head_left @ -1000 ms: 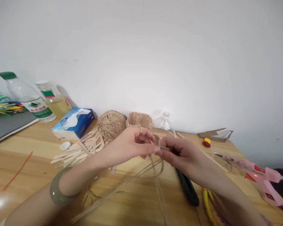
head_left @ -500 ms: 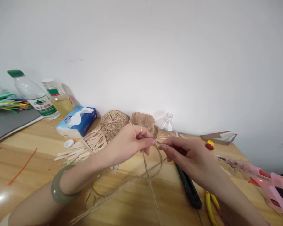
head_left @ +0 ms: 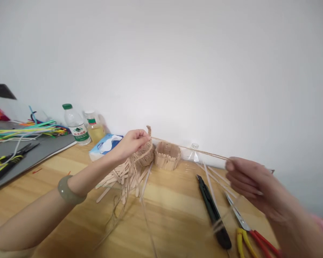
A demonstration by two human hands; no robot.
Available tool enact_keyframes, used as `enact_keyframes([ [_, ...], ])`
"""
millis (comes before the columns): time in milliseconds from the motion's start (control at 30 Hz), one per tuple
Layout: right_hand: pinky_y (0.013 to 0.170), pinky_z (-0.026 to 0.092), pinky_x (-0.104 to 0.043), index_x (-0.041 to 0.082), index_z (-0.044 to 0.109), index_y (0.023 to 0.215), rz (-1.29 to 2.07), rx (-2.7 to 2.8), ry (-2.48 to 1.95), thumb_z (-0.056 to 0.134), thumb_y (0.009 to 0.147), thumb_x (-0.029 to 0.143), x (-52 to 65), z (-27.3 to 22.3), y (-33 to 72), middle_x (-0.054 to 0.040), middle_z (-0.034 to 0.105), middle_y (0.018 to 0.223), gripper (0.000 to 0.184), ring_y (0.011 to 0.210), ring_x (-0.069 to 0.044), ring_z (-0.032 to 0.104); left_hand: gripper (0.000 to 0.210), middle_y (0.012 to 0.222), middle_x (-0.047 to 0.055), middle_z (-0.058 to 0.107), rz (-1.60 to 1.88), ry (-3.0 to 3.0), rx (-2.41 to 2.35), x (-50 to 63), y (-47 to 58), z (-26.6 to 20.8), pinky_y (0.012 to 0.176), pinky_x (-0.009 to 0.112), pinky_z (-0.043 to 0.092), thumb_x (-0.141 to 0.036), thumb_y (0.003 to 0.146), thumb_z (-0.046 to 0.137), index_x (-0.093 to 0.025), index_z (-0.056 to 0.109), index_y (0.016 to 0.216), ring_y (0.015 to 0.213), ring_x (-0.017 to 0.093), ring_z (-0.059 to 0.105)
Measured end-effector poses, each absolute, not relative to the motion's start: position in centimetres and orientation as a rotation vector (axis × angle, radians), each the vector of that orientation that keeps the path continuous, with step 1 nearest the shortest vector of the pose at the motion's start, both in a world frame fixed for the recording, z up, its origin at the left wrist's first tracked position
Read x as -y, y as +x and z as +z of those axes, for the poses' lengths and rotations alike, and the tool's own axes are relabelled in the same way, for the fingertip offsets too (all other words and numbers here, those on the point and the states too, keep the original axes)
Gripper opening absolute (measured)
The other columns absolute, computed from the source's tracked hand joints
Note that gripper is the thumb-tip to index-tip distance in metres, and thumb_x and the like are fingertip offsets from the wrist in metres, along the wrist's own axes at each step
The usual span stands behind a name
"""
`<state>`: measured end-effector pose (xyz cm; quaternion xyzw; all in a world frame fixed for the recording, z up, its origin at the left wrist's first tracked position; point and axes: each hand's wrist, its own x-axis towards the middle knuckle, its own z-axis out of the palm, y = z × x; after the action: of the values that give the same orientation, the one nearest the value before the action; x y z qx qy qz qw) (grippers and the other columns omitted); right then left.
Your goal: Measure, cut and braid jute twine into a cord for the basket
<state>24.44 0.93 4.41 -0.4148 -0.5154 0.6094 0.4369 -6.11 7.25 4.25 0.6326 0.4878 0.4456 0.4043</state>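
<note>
Jute twine [head_left: 188,147] is stretched taut in the air between my two hands. My left hand [head_left: 137,141] is closed in a pinch on it, with a short braided end poking up above the fingers. Several loose strands hang from that hand down to the table. At the right, my right hand [head_left: 247,177] is closed around the other end, slightly smeared by motion, and loose ends trail below it. Behind my left hand sits a ball of twine [head_left: 144,156]. Beside the ball stands a small basket of wooden sticks [head_left: 167,156].
Wooden craft sticks [head_left: 121,175] lie in a pile at the left of centre. A tissue pack [head_left: 107,143] and two bottles stand behind. A black utility knife [head_left: 212,211] and scissors [head_left: 243,222] lie at the right. Pliers [head_left: 9,161] rest on a grey board at the left.
My hands have moved far apart, the right hand going right, and the loop of twine between them is pulled straight. The view has shifted, and the basket no longer sits behind my left hand.
</note>
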Motion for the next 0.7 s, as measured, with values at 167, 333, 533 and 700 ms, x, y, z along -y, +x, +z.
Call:
enact_keyframes([
  [167,0.041,0.007,-0.018,0.015,0.064,0.086,1.481,1.369,-1.321,0.075,0.059,0.039,2.2,5.6,25.0,0.0066,0.031,0.049,0.038,0.041,-0.001,0.018,0.021,0.047,-0.006,0.037,1.094,1.663,-1.162,-5.6,-4.6,4.2,0.041,0.019,0.019,-0.032,0.073,0.054,-0.015,0.048,0.063,0.041,0.005,0.028],
  [333,0.037,0.008,-0.014,0.014,0.058,0.09,1.95,1.149,-0.928,0.076,0.059,0.034,2.6,4.1,17.3,0.0111,0.023,0.046,0.041,0.04,0.0,0.013,0.019,0.045,-0.006,0.04,0.981,1.743,-1.022,-1.5,-0.3,5.8,0.044,0.019,0.025,-0.029,0.074,0.051,-0.014,0.051,0.062,0.041,0.005,0.032],
  [533,0.033,0.009,-0.013,0.014,0.053,0.065,2.135,1.254,-0.729,0.069,0.064,0.029,5.1,3.8,15.5,0.0115,0.025,0.038,0.022,0.034,0.0,0.013,0.02,0.043,-0.008,0.035,1.13,1.735,-1.107,-0.1,-1.3,6.8,0.043,0.02,0.021,-0.03,0.072,0.053,-0.014,0.052,0.061,0.04,0.005,0.026],
  [700,0.035,0.013,-0.014,0.013,0.052,0.052,1.704,1.929,-1.21,0.064,0.064,0.029,12.6,2.5,22.0,0.0063,0.035,0.043,0.023,0.037,-0.002,0.024,0.016,0.043,-0.007,0.032,1.431,1.529,-1.219,-1.1,-7.3,8.3,0.043,0.021,0.015,-0.026,0.074,0.053,-0.013,0.056,0.066,0.04,0.004,0.023],
])
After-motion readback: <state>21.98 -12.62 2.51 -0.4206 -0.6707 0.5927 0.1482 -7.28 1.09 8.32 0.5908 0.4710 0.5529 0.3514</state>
